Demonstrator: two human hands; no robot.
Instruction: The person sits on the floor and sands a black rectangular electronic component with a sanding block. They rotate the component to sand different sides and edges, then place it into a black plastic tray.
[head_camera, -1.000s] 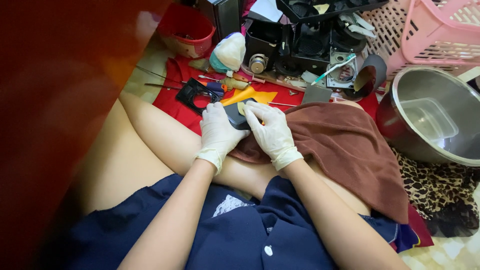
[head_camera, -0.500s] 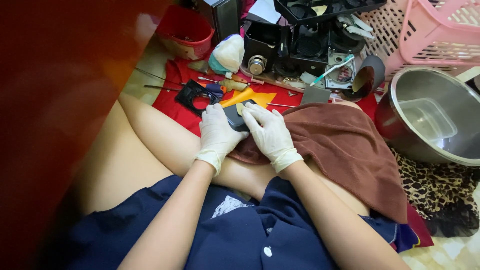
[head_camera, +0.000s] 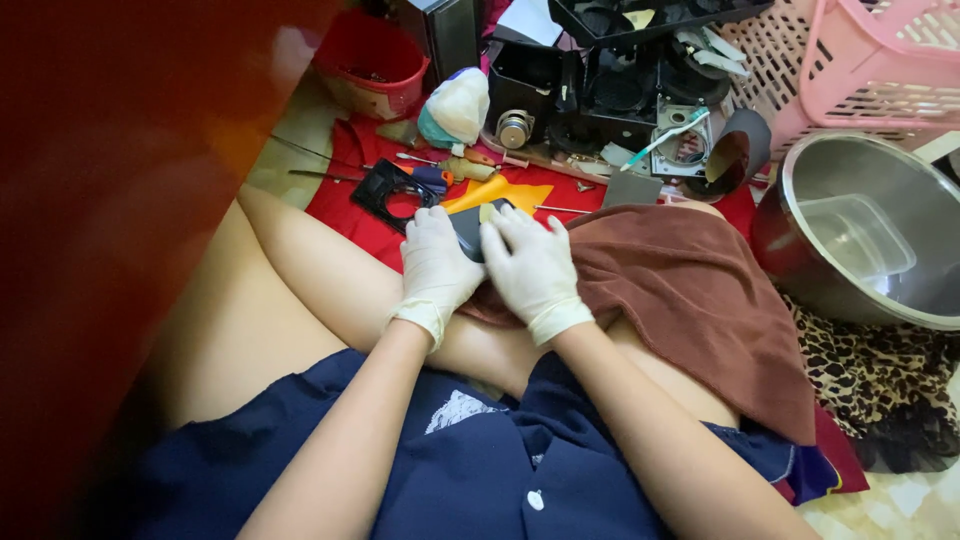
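Two hands: left hand (head_camera: 436, 262) and right hand (head_camera: 530, 268), gloved, together, clamped on dark part (head_camera: 468, 228).
Part: mostly hidden, possibly plastic.
Under: brown towel (head_camera: 690, 290).

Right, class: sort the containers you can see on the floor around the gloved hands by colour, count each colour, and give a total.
Red: 1, the red tub.
Pink: 1, the pink basket.
Silver: 1, the steel bowl, with a clear tub inside it.
Clear: 1, that clear tub.
Total: 4 containers.
The left hand and right hand hold a small dark part.
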